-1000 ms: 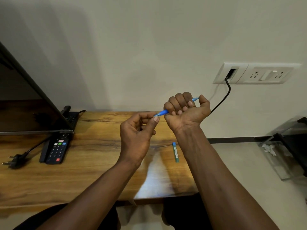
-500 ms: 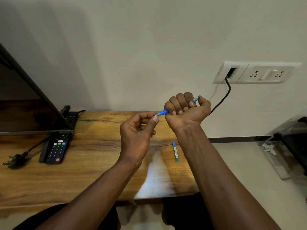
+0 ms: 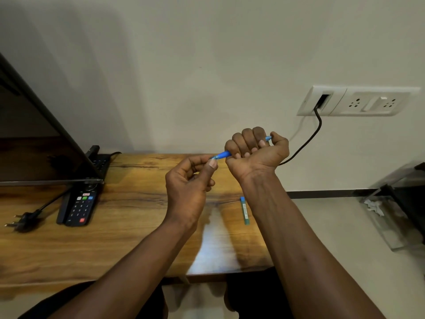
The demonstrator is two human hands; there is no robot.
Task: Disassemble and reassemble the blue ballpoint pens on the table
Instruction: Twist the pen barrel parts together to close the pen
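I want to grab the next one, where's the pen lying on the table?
The pen lies on the wooden table toward its right end, close beside the right forearm and right of the left hand, in the head view.

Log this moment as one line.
right hand: grips blue pen | left hand: pinches its tip | pen piece: lies on table

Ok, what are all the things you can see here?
held pen: one, blue, between both hands
second pen: one, blue-green, lying on the table by the right forearm
table: one, brown wood
remote: one, black, on table, left
screen: one, black, far left
plug: one, black, table's left edge
socket panel: one, white, wall
cable: one, black, hanging from socket panel
clear box: one, see-through, far right
left hand: pinches held pen's tip
right hand: grips its barrel
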